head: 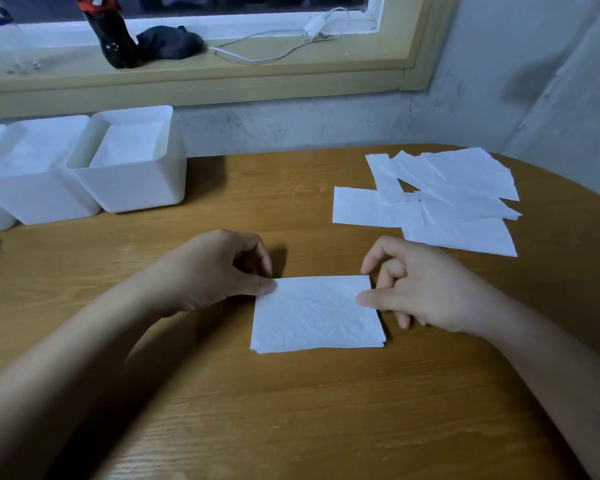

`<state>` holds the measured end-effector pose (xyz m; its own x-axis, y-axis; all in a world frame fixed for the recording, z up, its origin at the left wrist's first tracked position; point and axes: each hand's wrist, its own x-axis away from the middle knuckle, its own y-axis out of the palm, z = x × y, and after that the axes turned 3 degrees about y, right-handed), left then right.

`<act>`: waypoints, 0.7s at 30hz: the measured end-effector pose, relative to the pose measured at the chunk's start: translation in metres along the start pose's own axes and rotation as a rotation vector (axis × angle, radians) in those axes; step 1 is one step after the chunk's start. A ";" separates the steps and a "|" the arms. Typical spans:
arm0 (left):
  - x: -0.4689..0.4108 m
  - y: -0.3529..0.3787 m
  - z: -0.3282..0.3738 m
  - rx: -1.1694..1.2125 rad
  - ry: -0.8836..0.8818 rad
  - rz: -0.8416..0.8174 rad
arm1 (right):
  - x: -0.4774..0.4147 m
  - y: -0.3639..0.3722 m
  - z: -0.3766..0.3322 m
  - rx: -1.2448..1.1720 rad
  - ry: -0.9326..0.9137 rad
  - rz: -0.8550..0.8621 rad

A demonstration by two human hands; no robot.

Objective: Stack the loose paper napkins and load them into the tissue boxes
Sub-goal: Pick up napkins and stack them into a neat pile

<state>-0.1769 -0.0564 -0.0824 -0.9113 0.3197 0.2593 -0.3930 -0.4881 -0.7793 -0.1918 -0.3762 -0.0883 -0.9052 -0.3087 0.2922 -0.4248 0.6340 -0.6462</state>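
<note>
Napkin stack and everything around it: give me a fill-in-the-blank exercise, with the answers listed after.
1. The left hand and the right hand each pinch a far ______ of the napkin stack.
2. The loose napkins lie scattered to the stack's far ______.
3. The tissue boxes at the far left of the table are coloured ______.
Missing words: corner; right; white.

Left hand (219, 268), right hand (426, 289), fingers (373, 263) curled
</note>
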 end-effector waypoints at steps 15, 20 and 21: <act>-0.001 0.007 0.011 -0.125 0.054 0.005 | -0.001 0.006 -0.003 0.111 -0.016 0.036; 0.000 0.009 0.016 -0.157 0.071 -0.051 | -0.002 0.010 0.001 0.146 -0.001 0.085; 0.000 0.009 0.017 -0.162 0.078 -0.052 | -0.002 0.011 0.001 0.159 -0.011 0.094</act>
<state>-0.1823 -0.0742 -0.0798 -0.8754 0.4063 0.2619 -0.4091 -0.3341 -0.8491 -0.1948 -0.3695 -0.0965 -0.9402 -0.2613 0.2184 -0.3300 0.5406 -0.7738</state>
